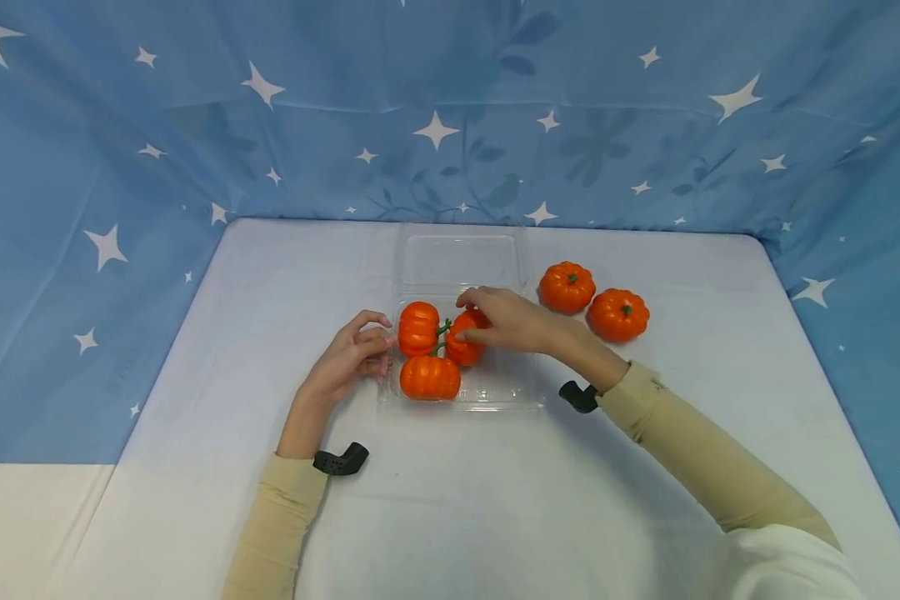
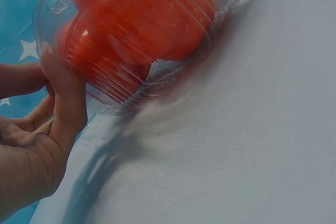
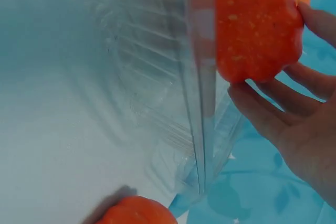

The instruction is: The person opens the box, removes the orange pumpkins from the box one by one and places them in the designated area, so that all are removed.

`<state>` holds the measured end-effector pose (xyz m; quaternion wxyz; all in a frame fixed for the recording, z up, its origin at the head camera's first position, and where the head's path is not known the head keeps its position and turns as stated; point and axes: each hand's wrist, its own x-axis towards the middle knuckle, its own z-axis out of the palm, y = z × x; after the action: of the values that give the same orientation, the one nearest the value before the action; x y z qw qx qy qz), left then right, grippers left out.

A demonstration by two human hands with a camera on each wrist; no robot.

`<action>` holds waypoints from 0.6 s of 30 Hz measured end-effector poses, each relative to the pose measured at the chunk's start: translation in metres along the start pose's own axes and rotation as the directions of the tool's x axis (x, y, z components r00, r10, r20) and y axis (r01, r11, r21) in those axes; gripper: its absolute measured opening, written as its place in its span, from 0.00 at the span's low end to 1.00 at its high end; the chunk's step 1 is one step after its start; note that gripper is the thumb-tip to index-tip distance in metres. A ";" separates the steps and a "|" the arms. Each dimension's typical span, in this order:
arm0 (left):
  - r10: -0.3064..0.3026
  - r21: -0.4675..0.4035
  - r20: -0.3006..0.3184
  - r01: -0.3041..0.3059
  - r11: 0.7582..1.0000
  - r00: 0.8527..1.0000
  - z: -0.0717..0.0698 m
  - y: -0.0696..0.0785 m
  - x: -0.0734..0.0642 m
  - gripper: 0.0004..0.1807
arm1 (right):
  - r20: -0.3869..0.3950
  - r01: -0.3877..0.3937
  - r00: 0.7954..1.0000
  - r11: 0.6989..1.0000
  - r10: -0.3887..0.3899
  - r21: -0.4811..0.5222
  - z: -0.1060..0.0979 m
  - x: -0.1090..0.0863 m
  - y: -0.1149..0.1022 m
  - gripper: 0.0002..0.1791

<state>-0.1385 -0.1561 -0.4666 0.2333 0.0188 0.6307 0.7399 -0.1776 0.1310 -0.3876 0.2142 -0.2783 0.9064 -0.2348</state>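
Note:
A clear plastic clamshell container (image 1: 502,385) lies with its lid folded back on the white table. Two small orange toy pumpkins, an upper one (image 1: 418,329) and a lower one (image 1: 430,379), sit tipped on their sides in its left half, green stems showing. My left hand (image 1: 342,360) pinches the container's left rim between thumb and finger, as the left wrist view shows. At the middle of the container, my right hand (image 1: 513,321) holds a third toy pumpkin (image 3: 257,30) between thumb and fingers; it leans beside the other two.
Two more toy pumpkins, one (image 1: 567,287) behind the other (image 1: 618,315), stand upright on the table right of the container. The raised lid part (image 1: 461,260) reaches toward the table's back edge. A blue star-patterned curtain (image 1: 435,67) hangs behind.

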 end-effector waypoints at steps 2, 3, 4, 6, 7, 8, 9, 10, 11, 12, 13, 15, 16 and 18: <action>0.003 0.001 0.001 -0.003 1.000 1.000 0.001 0.000 0.000 0.11 | 0.024 0.003 1.000 1.000 -0.003 0.003 -0.001 -0.002 0.001 0.32; 0.005 0.001 0.000 -0.005 1.000 1.000 0.001 0.001 0.000 0.12 | 0.036 0.000 0.999 1.000 0.000 0.005 -0.001 -0.004 0.002 0.33; 0.006 0.002 0.000 -0.006 1.000 1.000 0.001 0.001 0.000 0.12 | 0.050 -0.003 0.999 1.000 0.003 0.002 -0.002 -0.005 0.003 0.33; 0.008 0.002 0.000 -0.008 1.000 1.000 0.001 0.001 0.001 0.12 | 0.081 -0.013 0.997 1.000 0.013 -0.001 -0.004 -0.008 0.004 0.35; 0.010 0.003 0.001 -0.010 1.000 1.000 0.001 0.001 0.001 0.12 | 0.096 -0.019 0.995 1.000 0.019 -0.002 -0.004 -0.010 0.005 0.35; 0.012 0.005 0.004 -0.012 1.000 1.000 0.001 0.000 0.001 0.12 | 0.110 -0.023 0.994 1.000 0.023 -0.001 -0.005 -0.011 0.006 0.36; 0.013 0.007 0.007 -0.013 1.000 1.000 0.001 0.000 0.001 0.12 | 0.122 -0.026 0.992 1.000 0.025 0.002 -0.006 -0.013 0.006 0.36; 0.016 0.008 0.010 -0.016 1.000 1.000 0.001 0.000 0.002 0.12 | 0.134 -0.025 0.991 1.000 0.025 0.005 -0.006 -0.015 0.006 0.37; 0.017 0.009 0.013 -0.017 1.000 1.000 0.000 0.000 0.002 0.12 | 0.144 -0.027 0.989 1.000 0.025 0.009 -0.007 -0.016 0.007 0.37; 0.020 0.010 0.014 -0.020 1.000 1.000 0.000 0.000 0.001 0.12 | 0.153 -0.030 0.988 1.000 0.028 0.010 -0.007 -0.018 0.007 0.37; 0.022 0.011 0.015 -0.023 1.000 1.000 0.000 -0.001 0.001 0.12 | 0.161 -0.035 0.986 0.999 0.033 0.009 -0.008 -0.020 0.007 0.38; 0.023 0.011 0.014 -0.024 1.000 1.000 0.000 -0.001 0.001 0.12 | 0.175 -0.046 0.983 0.999 0.046 -0.004 -0.008 -0.022 0.008 0.39; 0.023 0.011 0.014 -0.024 1.000 1.000 0.000 -0.001 0.001 0.12 | 0.182 -0.053 0.982 0.999 0.054 -0.013 -0.008 -0.024 0.008 0.39; 0.022 0.009 0.009 -0.022 1.000 1.000 0.000 -0.002 0.002 0.12 | 0.189 -0.065 0.980 0.997 0.070 -0.036 -0.007 -0.028 0.008 0.41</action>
<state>-0.1394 -0.1558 -0.4688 0.2281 0.0300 0.6328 0.7394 -0.1634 0.1558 -0.3789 0.3033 -0.2717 0.8942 -0.1863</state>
